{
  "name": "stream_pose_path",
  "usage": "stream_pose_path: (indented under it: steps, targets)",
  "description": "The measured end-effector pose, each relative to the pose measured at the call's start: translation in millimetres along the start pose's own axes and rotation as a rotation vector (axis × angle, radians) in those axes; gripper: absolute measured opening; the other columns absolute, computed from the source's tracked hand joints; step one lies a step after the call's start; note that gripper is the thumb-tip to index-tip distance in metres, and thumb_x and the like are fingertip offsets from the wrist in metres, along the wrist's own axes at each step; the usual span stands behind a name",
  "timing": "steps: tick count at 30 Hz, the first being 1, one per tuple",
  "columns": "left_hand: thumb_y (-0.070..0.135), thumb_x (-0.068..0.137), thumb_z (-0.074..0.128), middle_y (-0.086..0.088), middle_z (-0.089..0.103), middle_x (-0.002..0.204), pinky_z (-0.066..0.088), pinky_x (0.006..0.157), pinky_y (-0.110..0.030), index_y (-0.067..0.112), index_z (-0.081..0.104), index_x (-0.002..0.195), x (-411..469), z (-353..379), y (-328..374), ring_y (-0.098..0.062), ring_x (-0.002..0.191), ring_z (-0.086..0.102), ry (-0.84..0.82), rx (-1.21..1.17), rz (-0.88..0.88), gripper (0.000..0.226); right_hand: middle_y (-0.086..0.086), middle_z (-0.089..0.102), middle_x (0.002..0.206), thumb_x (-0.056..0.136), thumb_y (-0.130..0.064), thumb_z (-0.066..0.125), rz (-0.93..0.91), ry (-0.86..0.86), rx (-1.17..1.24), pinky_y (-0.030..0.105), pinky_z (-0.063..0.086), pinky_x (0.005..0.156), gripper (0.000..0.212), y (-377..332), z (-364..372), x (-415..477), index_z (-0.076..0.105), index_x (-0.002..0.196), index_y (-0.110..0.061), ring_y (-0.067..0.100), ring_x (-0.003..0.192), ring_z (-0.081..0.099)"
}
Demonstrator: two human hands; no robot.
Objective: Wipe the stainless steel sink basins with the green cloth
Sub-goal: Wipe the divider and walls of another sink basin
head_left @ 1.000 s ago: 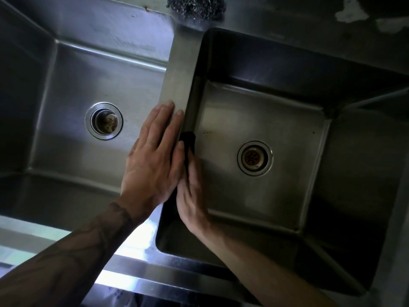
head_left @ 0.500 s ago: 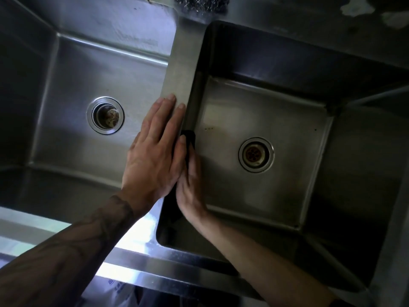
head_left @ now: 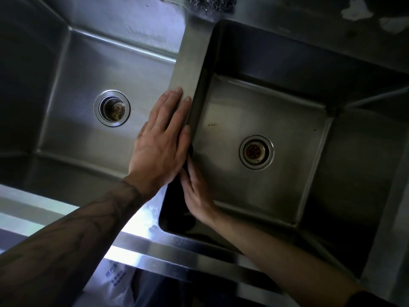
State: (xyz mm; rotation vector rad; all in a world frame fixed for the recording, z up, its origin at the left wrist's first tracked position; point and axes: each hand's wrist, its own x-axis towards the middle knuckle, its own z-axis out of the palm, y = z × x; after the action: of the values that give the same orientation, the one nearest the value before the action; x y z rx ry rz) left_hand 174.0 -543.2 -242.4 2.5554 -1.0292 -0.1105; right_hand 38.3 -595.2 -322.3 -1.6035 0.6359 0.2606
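My left hand (head_left: 159,149) lies flat, palm down, on the steel divider (head_left: 188,63) between the two basins and holds nothing. My right hand (head_left: 197,196) is inside the right basin (head_left: 287,185), pressing the green cloth (head_left: 190,151) against that basin's left wall. The cloth looks dark in this light. Only a small edge of it shows above my fingertips. The rest is hidden behind my hands. The left basin (head_left: 77,85) has nothing in it.
Each basin has a round drain, the left drain (head_left: 112,108) and the right drain (head_left: 256,152). A steel wool scourer (head_left: 210,3) sits on the back ledge above the divider. The bright front rim (head_left: 155,247) runs along the near side, with a printed plastic bag (head_left: 115,278) below it.
My right hand has slid the cloth a little toward me along the right basin's left wall, and less of the cloth shows. My left hand stays flat on the divider.
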Motion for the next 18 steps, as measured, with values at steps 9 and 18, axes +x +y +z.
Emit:
stream_pose_path:
  steps: [9, 18]
  targets:
    - [0.025, 0.113, 0.035, -0.013, 0.037, 0.17, 0.026, 0.132, -0.04, 0.007, 0.043, 0.161, -2, -3, 5, -0.032, 0.159, 0.033, -0.014, 0.019, -0.039, 0.052, -0.009, 0.048, 0.151, 0.109, -0.033, 0.053, 0.036, -0.318, -0.122, -0.008, 0.018, 0.105, 0.051, 26, -28, -36, 0.048, 0.154, -0.011, -0.024, 0.134, 0.034]
    - [0.028, 0.112, 0.04, -0.009, 0.026, 0.175, 0.028, 0.129, -0.051, 0.009, 0.032, 0.166, -85, -4, 33, -0.026, 0.164, 0.022, -0.036, 0.123, -0.245, 0.058, 0.005, 0.042, 0.164, 0.113, -0.037, 0.04, -0.046, -0.63, -0.535, 0.034, 0.025, 0.127, 0.05, 41, -50, -8, 0.043, 0.159, -0.018, 0.019, 0.153, 0.038]
